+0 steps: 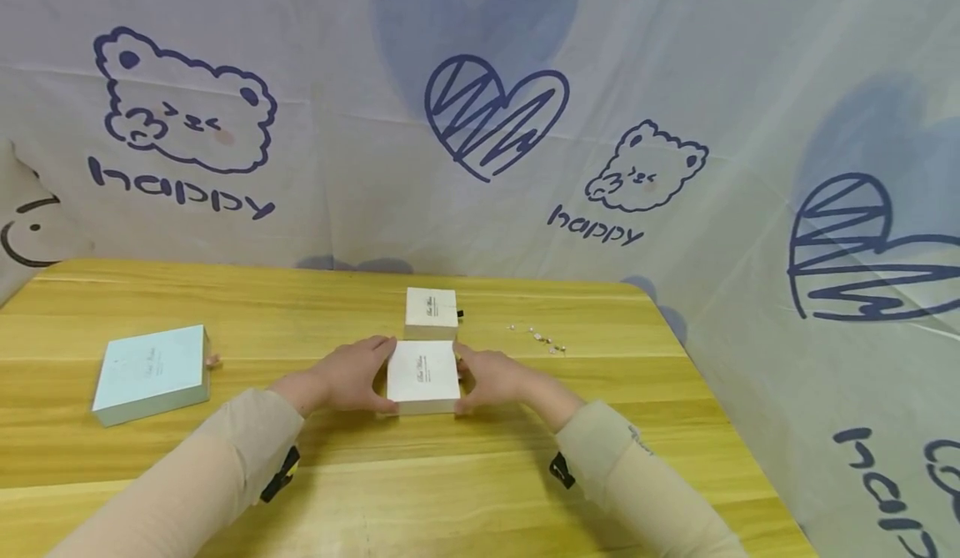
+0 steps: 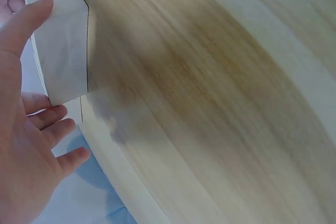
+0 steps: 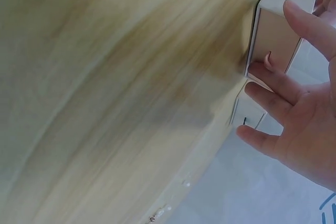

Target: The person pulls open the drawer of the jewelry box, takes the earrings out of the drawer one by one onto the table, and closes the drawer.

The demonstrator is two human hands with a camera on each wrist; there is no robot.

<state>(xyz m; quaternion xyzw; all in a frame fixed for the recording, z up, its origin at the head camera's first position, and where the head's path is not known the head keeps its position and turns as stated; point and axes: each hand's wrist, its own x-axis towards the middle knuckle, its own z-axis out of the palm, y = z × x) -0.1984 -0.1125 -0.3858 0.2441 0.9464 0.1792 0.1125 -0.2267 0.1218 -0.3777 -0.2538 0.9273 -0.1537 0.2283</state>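
Observation:
A white, flat gift box (image 1: 423, 370) with small dark lettering lies on the wooden table between both hands. My left hand (image 1: 349, 376) holds its left side, thumb at the near corner and fingertips at the far one. On the opposite side my right hand (image 1: 497, 379) holds it likewise, its thumb (image 3: 302, 22) at the near edge and a finger beside the small pinkish pull tab (image 3: 268, 61). Just behind it stands a smaller cream box (image 1: 431, 308) with a black tab. In the left wrist view the white box (image 2: 63, 51) shows its plain side.
A light blue box (image 1: 150, 372) with a pinkish tab lies on the left of the wooden table (image 1: 420, 491). Several tiny pieces of jewellery (image 1: 538, 338) lie scattered at the back right. Behind the table hangs a printed cloth (image 1: 337, 141).

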